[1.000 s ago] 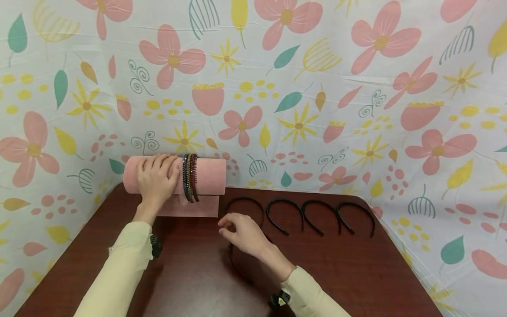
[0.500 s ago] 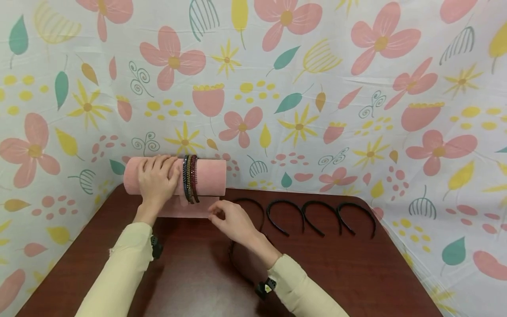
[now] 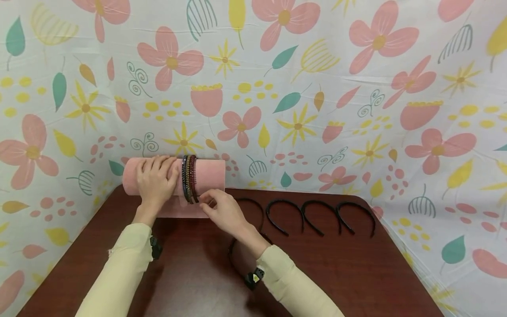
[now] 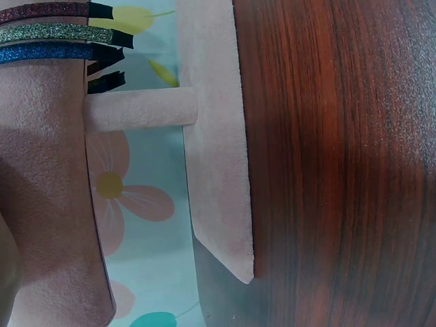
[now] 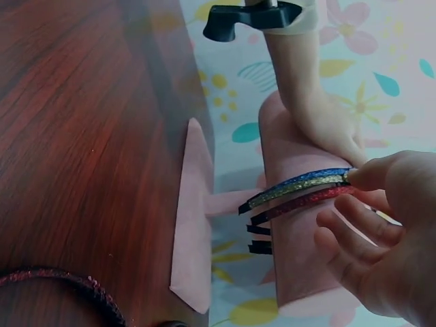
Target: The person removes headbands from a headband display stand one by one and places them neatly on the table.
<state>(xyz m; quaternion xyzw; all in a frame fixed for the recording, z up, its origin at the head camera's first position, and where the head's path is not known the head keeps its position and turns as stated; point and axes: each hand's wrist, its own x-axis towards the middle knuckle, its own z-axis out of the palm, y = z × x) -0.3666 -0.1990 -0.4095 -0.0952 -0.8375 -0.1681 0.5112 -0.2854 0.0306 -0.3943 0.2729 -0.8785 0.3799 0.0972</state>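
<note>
Glittery blue, gold and red arched headbands (image 3: 189,178) sit side by side round the pink plush cylindrical display stand (image 3: 211,171), between 8 and 9 o'clock of the head view's centre. Over the last second we log the bare right hand (image 3: 225,212) shifting toward 10 o'clock, from above the dark-red wood-grain surface (image 3: 356,273) to the headbands' lower ends; we judge the work now centres there. Its thumb and fingers bend loosely; whether they pinch anything, we cannot tell. Bare left hand (image 3: 156,179) unmoved, gripping the stand. Headbands' dark tips jut free below it.
</note>
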